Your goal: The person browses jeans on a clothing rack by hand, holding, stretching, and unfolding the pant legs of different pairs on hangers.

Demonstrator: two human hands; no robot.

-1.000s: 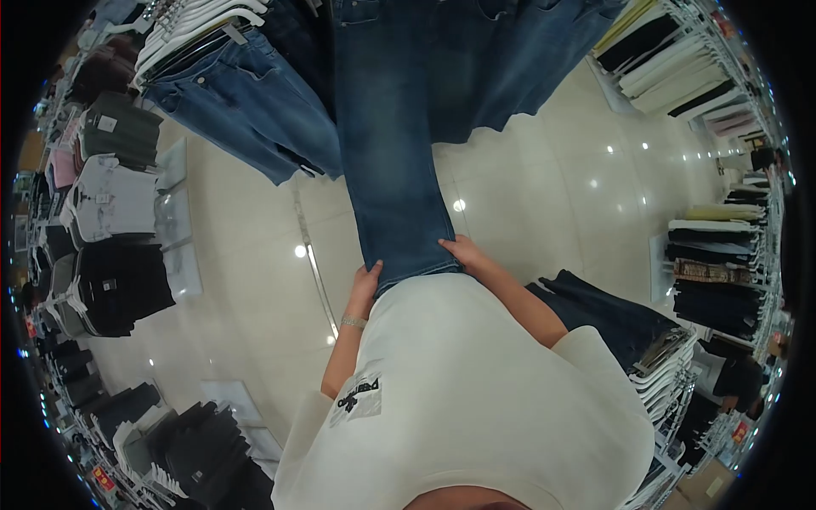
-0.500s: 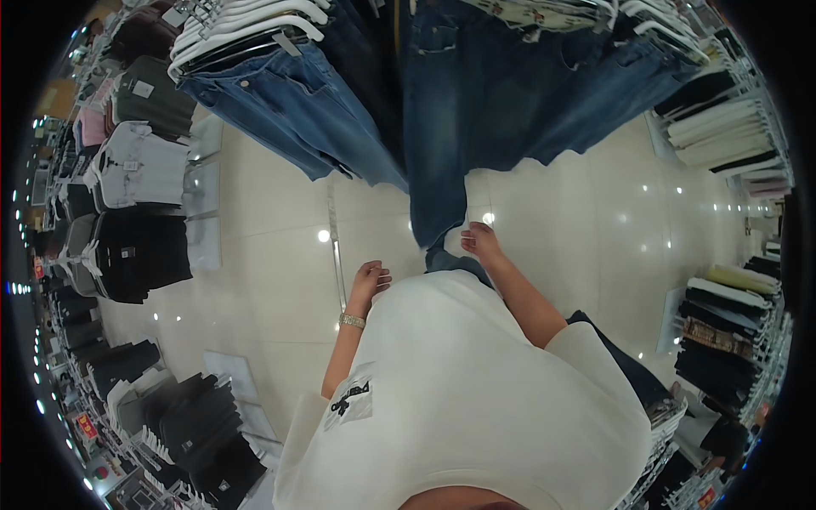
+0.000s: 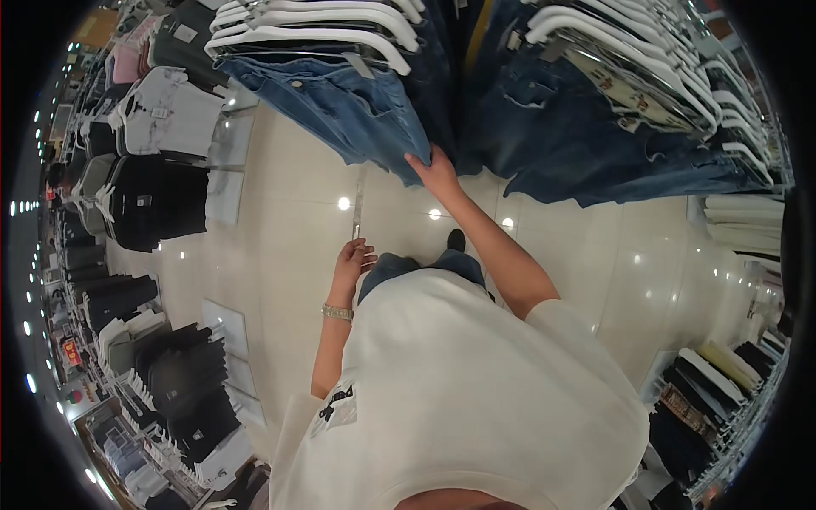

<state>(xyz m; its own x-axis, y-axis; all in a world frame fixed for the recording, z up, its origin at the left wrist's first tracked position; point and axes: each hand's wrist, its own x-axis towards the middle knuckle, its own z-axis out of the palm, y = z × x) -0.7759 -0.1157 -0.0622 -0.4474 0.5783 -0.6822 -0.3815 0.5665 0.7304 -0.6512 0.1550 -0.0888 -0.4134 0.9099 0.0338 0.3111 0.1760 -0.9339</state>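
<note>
Seen at far left, well apart from both hands: black garments (image 3: 166, 200) on racks. Farther right, above the pale floor (image 3: 289, 221): the left hand (image 3: 354, 257), grip loosely curled and relaxed, with nothing visible in it, and with a metal band (image 3: 337, 313) around the wrist. Up from there: light blue jeans (image 3: 340, 98), already hung among white hangers (image 3: 314, 38), with a button showing at the waist. At their lower right edge: the right hand (image 3: 435, 172), grip drawn together in an apparent pinch on the denim, fingertips partly hidden. Judged from that contact, reached and taken hold of, but not yet released. Farthest right: dark blue jeans (image 3: 578, 149), likewise already hung, untouched by either hand, with uneven lower edges.
</note>
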